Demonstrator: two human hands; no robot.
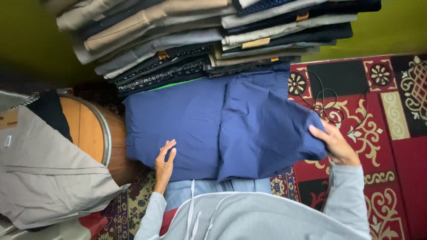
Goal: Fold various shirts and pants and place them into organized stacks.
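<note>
While the left hand [164,165] lies flat and open on the blue garment [213,129] spread over the lap, the right hand [336,144] pinches its lifted edge — a loose grip could let the fold slip crooked.

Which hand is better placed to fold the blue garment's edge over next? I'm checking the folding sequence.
Probably the right hand: it grips the blue garment at its edge, while the left hand lies flat on it.

A dark blue garment [222,129] lies spread flat in the middle of the view, partly folded, with a crease running from twelve to six o'clock. Its edge at three o'clock is lifted and curled, and its twelve o'clock edge touches stacked clothes.
</note>
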